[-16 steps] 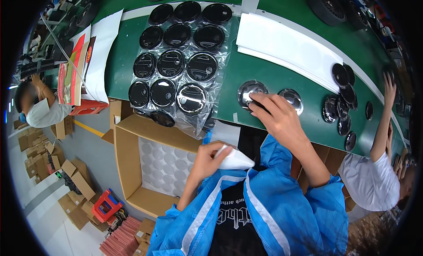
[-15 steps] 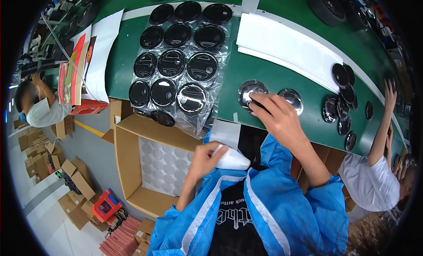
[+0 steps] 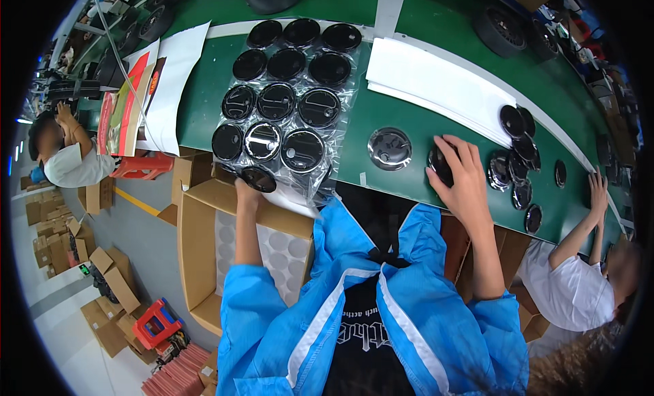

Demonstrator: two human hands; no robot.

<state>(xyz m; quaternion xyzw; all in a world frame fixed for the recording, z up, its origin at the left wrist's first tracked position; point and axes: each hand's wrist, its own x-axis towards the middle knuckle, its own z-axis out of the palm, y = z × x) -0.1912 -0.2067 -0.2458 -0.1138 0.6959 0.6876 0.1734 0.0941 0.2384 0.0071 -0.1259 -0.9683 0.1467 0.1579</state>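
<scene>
My right hand point(image 3: 466, 181) is over a round black cap point(image 3: 443, 163) on the green table, thumb and fingers curled around its rim. Just left of it lies another glossy black cap point(image 3: 390, 149) in clear film. My left hand point(image 3: 246, 193) reaches under the near edge of a clear plastic sheet point(image 3: 343, 96), beside a tilted black cap point(image 3: 259, 179); its fingers are hidden. On the sheet, several black caps point(image 3: 276, 101) lie in rows. Something white point(image 3: 294, 200) shows below the sheet's near edge; I cannot tell what it is.
Below the table edge stands an open carton point(image 3: 197, 304) holding a sheet of pale circles. White sheets point(image 3: 436, 79) lie toward the back. More loose black caps point(image 3: 519, 168) are to the right, near a co-worker's hand point(image 3: 598, 190). Another person point(image 3: 71, 154) sits at far left.
My right hand moved right, from the left cap to the one beside it. My left hand, earlier holding something white near my lap, moved left and up to the sheet's near edge.
</scene>
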